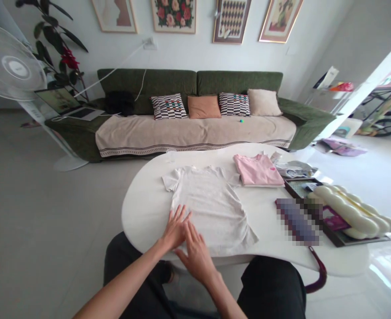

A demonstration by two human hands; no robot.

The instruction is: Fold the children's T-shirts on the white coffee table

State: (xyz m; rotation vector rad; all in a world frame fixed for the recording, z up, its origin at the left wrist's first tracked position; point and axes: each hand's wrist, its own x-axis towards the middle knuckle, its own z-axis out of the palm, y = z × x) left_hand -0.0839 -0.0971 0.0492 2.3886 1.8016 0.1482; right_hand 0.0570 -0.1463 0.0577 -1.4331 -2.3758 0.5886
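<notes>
A white short-sleeved T-shirt [209,204] lies spread out on the white table [142,199], its collar toward the sofa and its hem toward me. Light creases run across the cloth. My left hand [176,228] rests on the shirt's lower left part with fingers stretched out. Right beside it, my right hand [195,252] lies over the hem, fingers extended, its fingertips touching or nearly touching the left hand. Neither hand grips anything. Part of the shirt's lower left corner is hidden under my hands.
Folded pink clothing [258,169] sits at the table's far right. Near it are a dark tray [340,241] bearing a puffy cream item [351,210] and a pixelated object with a dark strap [320,274]. A green sofa [169,84] stands beyond; a fan [14,66] is at left.
</notes>
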